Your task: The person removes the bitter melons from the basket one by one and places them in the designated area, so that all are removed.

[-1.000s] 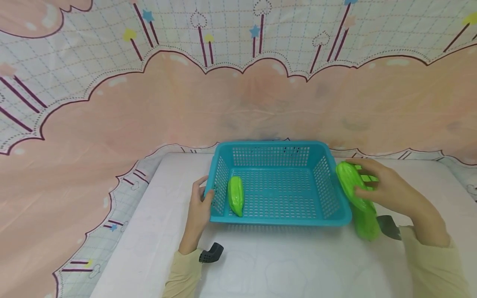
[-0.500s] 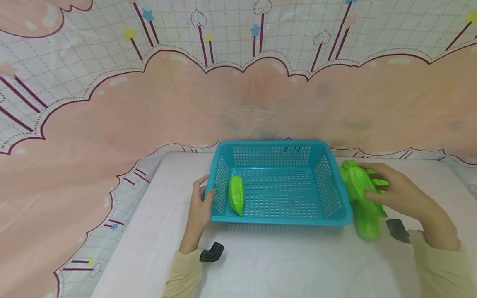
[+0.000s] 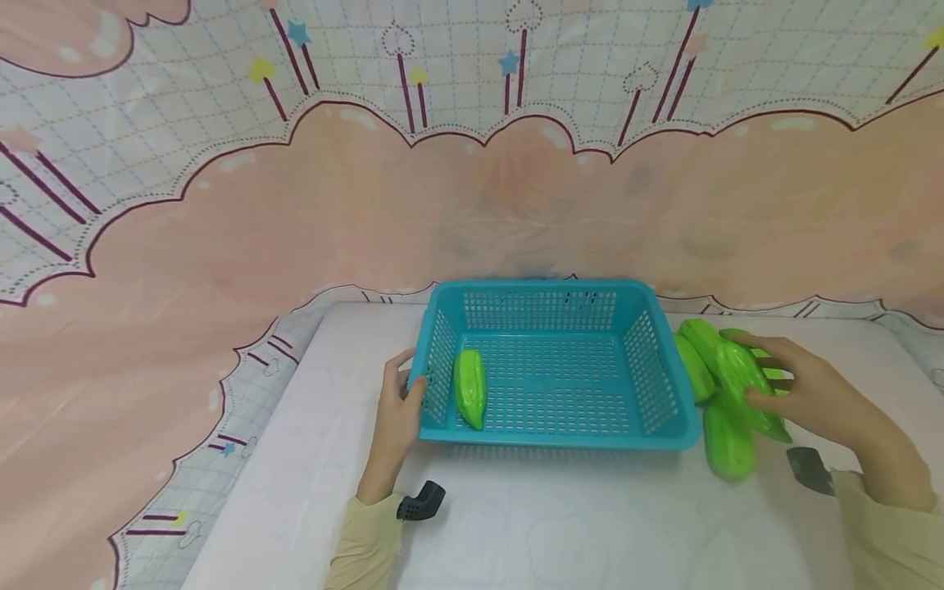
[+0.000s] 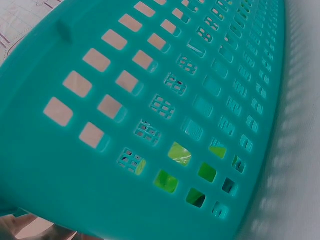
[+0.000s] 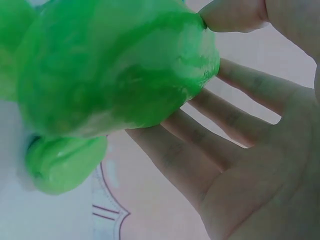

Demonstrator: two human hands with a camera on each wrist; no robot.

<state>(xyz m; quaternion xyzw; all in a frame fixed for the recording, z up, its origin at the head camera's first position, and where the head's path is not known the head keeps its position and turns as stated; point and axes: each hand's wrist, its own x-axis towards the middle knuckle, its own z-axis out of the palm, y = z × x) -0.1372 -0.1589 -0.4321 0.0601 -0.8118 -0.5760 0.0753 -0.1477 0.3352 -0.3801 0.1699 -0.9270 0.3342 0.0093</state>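
Note:
My left hand [image 3: 398, 418] grips the left rim of a teal plastic basket [image 3: 553, 441], thumb over the edge. In the left wrist view the basket's slotted wall [image 4: 210, 95] fills most of the picture, with fingertips [image 4: 30, 227] at the lower left. One ridged green gourd [image 3: 469, 389] with a pointed end lies inside, at the left. On the right, my right hand [image 3: 819, 397] holds another ridged green gourd [image 3: 745, 385] between thumb and fingers; the right wrist view shows this gourd [image 5: 120, 70] close up. Several more green gourds [image 3: 730, 442] lie under and around it, partly hidden.
The basket stands on a white tabletop [image 3: 560, 524], near its back edge. A patterned cloth [image 3: 509, 205] with pink cloud shapes hangs behind the table and down its left side. Black straps with devices [image 3: 420, 501] sit at both wrists.
My right hand has moved right and slightly toward me with the gourd, away from the basket's right rim, uncovering gourds beside it. The left hand and basket have stayed in place.

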